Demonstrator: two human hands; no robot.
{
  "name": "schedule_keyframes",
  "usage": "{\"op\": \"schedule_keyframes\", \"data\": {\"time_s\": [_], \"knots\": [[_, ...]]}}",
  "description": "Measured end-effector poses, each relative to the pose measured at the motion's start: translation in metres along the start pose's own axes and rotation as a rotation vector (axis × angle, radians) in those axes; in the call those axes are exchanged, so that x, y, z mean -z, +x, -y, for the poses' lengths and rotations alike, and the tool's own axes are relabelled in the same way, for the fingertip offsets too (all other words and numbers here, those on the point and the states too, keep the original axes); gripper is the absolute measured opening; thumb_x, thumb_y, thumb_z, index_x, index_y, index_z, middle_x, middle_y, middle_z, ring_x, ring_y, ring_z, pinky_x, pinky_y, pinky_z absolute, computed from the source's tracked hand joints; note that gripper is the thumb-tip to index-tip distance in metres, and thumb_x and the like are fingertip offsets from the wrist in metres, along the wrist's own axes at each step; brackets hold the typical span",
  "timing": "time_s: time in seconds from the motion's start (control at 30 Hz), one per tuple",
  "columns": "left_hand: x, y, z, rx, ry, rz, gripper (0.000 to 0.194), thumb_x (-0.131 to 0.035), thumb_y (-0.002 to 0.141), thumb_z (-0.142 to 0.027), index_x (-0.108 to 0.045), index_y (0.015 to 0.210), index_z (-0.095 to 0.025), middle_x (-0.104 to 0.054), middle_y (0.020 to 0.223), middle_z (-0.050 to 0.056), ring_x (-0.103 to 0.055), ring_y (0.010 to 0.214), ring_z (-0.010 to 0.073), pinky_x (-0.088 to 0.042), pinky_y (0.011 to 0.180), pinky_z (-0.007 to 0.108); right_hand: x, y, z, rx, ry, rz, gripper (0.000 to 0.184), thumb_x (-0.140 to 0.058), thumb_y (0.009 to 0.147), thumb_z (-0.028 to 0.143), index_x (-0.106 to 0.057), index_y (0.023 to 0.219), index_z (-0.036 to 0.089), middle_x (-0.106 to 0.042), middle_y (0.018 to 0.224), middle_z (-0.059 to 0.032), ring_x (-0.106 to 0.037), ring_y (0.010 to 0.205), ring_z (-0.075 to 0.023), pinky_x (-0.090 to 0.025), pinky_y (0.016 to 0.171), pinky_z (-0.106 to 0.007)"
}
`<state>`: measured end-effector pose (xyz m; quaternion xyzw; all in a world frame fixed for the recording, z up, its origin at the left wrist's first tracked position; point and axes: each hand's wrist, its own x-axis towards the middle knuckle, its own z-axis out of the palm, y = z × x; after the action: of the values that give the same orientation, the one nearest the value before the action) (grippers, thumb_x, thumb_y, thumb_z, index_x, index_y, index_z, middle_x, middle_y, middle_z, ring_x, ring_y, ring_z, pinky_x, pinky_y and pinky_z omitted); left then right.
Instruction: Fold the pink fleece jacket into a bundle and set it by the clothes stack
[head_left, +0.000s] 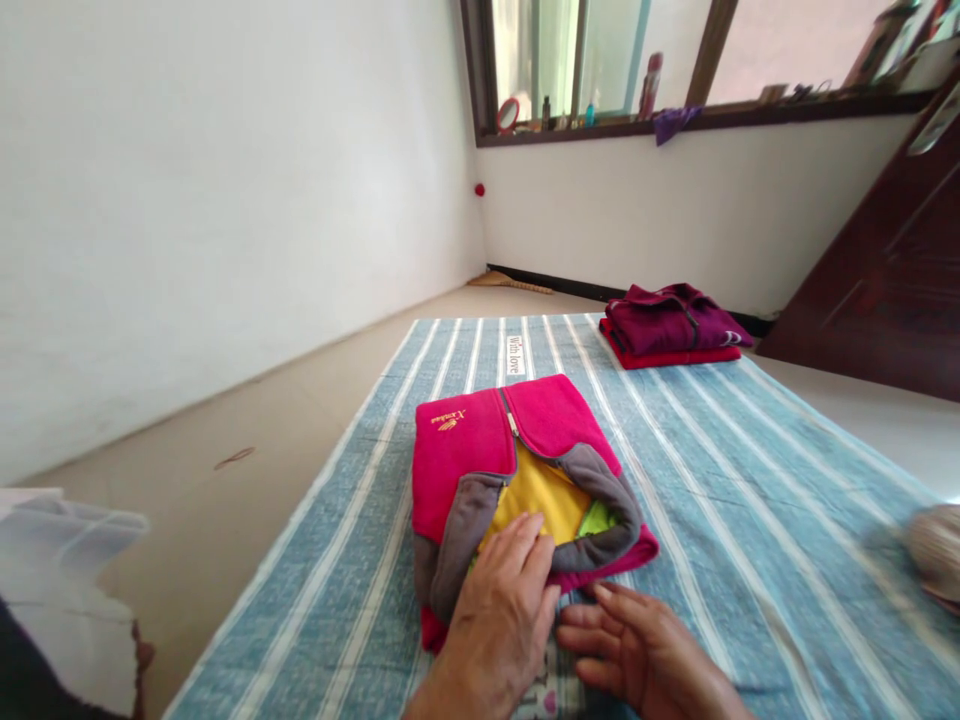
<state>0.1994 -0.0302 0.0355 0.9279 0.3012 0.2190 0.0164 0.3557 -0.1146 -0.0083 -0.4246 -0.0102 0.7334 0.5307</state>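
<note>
A folded pink zip jacket (465, 440) lies in front of me, its grey collar (466, 520) spread to show a yellow lining (544, 490) and a bit of bright green. Gold lettering and a small emblem mark its far left part. My left hand (502, 605) rests on the near side of the collar opening, fingers stretched over the yellow lining. At the jacket's near edge is my right hand (645, 645), fingers extended and slightly apart, its tips close to the cloth. Whether they touch it I cannot tell. Neither hand grips anything.
A blue, white-striped cloth (360, 560) covers the surface under the jacket. Folded purple and red clothes (667, 325) are stacked at its far right. A beige rounded thing (937, 550) sits at the right edge. White bags (67, 580) stand at the lower left, a dark red door (877, 260) at right.
</note>
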Motion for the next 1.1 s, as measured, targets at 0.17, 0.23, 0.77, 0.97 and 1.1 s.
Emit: {"op": "schedule_keyframes", "data": {"time_s": [0.17, 0.23, 0.77, 0.97, 1.1], "knots": [[-0.013, -0.002, 0.001, 0.045, -0.031, 0.012, 0.037, -0.05, 0.078, -0.005, -0.057, 0.113, -0.015, -0.063, 0.121, 0.013, -0.06, 0.111, 0.0268, -0.054, 0.094, 0.046, 0.004, 0.001, -0.007, 0.0, 0.067, -0.004, 0.06, -0.082, 0.067, 0.035, -0.042, 0.106, 0.016, -0.071, 0.093, -0.0123, -0.07, 0.081, -0.0214, -0.054, 0.065, -0.029], [-0.012, 0.0, 0.001, 0.073, -0.046, -0.031, 0.028, -0.05, 0.081, -0.006, -0.059, 0.106, -0.015, -0.065, 0.114, 0.012, -0.062, 0.106, 0.0253, -0.055, 0.092, 0.043, 0.002, -0.001, -0.007, 0.021, 0.05, -0.021, 0.06, -0.083, 0.065, 0.037, -0.043, 0.105, 0.016, -0.071, 0.094, -0.0126, -0.07, 0.081, -0.0215, -0.054, 0.065, -0.029], [-0.009, 0.002, -0.002, 0.056, 0.011, 0.008, 0.022, -0.045, 0.082, -0.002, -0.058, 0.098, -0.012, -0.06, 0.096, 0.011, -0.058, 0.09, 0.0248, -0.055, 0.083, 0.043, 0.003, 0.0, 0.027, 1.534, -1.709, -0.129, 0.028, -0.041, 0.093, 0.013, -0.064, 0.108, 0.016, -0.065, 0.108, -0.0105, -0.056, 0.103, -0.0254, -0.045, 0.088, -0.041], [-0.012, 0.001, 0.0, -0.009, 0.08, -0.06, 0.023, -0.041, 0.084, -0.003, -0.058, 0.097, -0.01, -0.06, 0.09, 0.011, -0.058, 0.084, 0.0249, -0.056, 0.075, 0.041, -0.013, 0.012, 0.046, 1.543, -1.953, -0.072, 0.031, -0.033, 0.097, 0.018, -0.063, 0.096, 0.012, -0.059, 0.085, -0.0091, -0.051, 0.086, -0.0227, -0.042, 0.082, -0.04], [-0.015, -0.001, 0.001, -0.083, 0.19, -0.134, 0.026, -0.039, 0.086, -0.004, -0.058, 0.104, -0.006, -0.062, 0.094, 0.013, -0.059, 0.084, 0.0244, -0.055, 0.075, 0.039, -0.008, 0.014, 0.053, 1.619, -1.946, -0.02, 0.028, -0.035, 0.097, 0.017, -0.062, 0.094, 0.011, -0.056, 0.085, -0.0088, -0.048, 0.084, -0.0218, -0.04, 0.078, -0.038]]}}
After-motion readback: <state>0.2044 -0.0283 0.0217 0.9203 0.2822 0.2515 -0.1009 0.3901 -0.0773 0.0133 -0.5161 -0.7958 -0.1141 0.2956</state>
